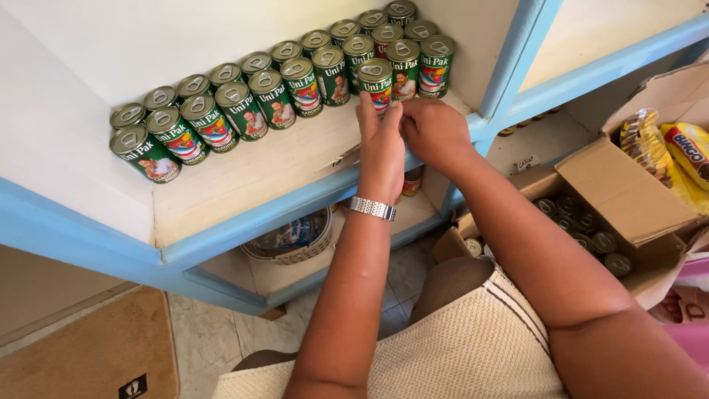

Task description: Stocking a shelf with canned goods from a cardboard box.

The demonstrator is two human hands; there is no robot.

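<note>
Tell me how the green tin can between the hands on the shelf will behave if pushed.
The green cylindrical tin can looks rigid and probably heavy for its size. Upright on the white shelf, it would likely slide, tipping if pushed high. The left hand and right hand steady it.

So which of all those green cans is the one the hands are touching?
The green can standing alone in front of the two rows on the white shelf. The left hand and right hand touch only it; every other can sits untouched in line.
</note>
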